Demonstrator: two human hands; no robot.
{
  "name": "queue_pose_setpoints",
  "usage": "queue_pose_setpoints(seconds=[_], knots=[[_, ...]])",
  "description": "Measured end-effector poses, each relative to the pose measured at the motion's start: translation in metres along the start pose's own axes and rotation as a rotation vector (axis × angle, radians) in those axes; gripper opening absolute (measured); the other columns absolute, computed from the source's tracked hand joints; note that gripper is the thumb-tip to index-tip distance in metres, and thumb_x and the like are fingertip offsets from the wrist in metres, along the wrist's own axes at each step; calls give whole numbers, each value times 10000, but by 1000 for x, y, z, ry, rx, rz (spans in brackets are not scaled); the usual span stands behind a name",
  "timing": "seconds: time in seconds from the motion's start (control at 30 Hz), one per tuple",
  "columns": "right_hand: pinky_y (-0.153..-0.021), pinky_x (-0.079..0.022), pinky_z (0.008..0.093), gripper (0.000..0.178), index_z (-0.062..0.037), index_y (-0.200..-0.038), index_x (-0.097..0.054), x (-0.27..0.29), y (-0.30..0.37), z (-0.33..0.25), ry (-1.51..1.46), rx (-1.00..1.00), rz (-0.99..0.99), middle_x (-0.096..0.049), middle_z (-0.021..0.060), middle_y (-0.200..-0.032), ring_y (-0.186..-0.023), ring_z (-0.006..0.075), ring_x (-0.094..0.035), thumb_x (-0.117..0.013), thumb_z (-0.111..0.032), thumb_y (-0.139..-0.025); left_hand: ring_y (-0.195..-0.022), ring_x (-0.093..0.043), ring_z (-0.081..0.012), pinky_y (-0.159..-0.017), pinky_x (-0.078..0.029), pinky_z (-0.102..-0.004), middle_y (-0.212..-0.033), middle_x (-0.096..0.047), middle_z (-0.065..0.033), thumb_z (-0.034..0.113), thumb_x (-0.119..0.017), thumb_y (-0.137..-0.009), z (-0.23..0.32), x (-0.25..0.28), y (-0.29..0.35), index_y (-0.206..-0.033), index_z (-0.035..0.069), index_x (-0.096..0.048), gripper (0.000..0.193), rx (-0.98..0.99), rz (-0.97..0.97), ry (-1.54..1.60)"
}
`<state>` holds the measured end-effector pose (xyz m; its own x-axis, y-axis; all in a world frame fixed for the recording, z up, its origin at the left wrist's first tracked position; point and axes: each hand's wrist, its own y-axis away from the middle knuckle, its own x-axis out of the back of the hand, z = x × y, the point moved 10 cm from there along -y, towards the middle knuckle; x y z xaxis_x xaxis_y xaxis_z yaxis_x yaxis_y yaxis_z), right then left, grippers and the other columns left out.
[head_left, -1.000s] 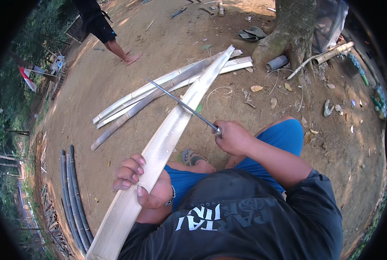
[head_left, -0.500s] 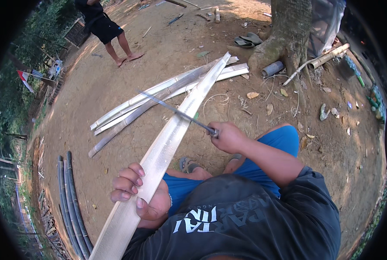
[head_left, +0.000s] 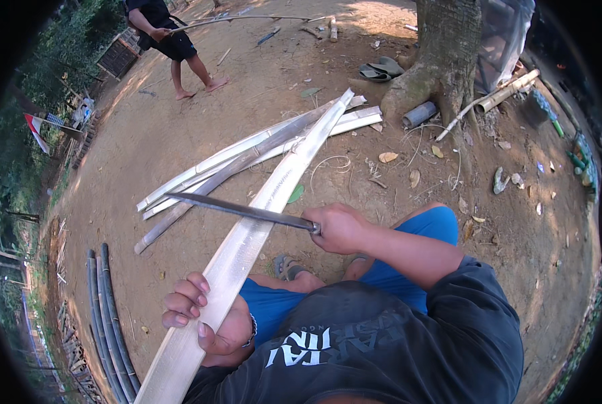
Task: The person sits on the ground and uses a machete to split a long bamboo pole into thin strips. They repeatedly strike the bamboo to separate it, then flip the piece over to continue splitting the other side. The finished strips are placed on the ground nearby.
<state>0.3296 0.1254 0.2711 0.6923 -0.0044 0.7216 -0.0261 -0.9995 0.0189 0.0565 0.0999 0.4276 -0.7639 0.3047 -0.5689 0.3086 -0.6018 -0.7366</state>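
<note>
A long split bamboo strip (head_left: 231, 259), pale inner face up, slants from the lower left to the upper middle. My left hand (head_left: 205, 315) grips its lower part, fingers over the left edge and thumb on the right. In my right hand (head_left: 341, 229) is the handle of a machete (head_left: 237, 209). Its long dark blade lies across the strip above my left hand, with the tip pointing left. My fingers hide most of the machete's handle.
Several split bamboo pieces (head_left: 200, 182) lie on the dirt beyond the strip. Dark bamboo poles (head_left: 106, 316) rest at the left. A tree trunk (head_left: 446, 60) stands at the far right, near a short bamboo tube (head_left: 420, 114). Another person (head_left: 173, 47) holds a long stick at far left.
The machete has come nearer to me along the strip, its blade turned to show more of its flat side. The other person's long stick has come into view.
</note>
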Motion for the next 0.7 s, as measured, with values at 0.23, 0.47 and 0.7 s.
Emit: queue_pose_setpoints(seconds=[0.23,0.47,0.7], knots=[[-787,-500,491,217,-25,-972,-611,2,-23,54,-14,-145,84,-656,235,-878,-864,413,-636,-583,-151,-798,-756,-365,-153,-740,-323,-329,-820,-343,-14,140,-596,-679,-9,-6,-6,-922,122,-431,294,-36,9,12],[-814,-507,472,231,-17,-983,-638,7,-58,175,53,-384,57,-668,230,-967,-911,387,-646,-560,-160,-820,-753,-365,-158,-747,-339,-348,-825,-325,-15,156,-574,-693,-6,-5,-5,-921,123,-389,295,19,48,-3],[-829,-497,479,208,-32,-980,-629,2,-36,76,87,-279,101,-664,217,-952,-923,380,-642,-551,-141,-820,-778,-390,-168,-796,-363,-362,-848,-350,-26,145,-556,-706,-10,14,-11,-968,121,-406,303,51,78,10]])
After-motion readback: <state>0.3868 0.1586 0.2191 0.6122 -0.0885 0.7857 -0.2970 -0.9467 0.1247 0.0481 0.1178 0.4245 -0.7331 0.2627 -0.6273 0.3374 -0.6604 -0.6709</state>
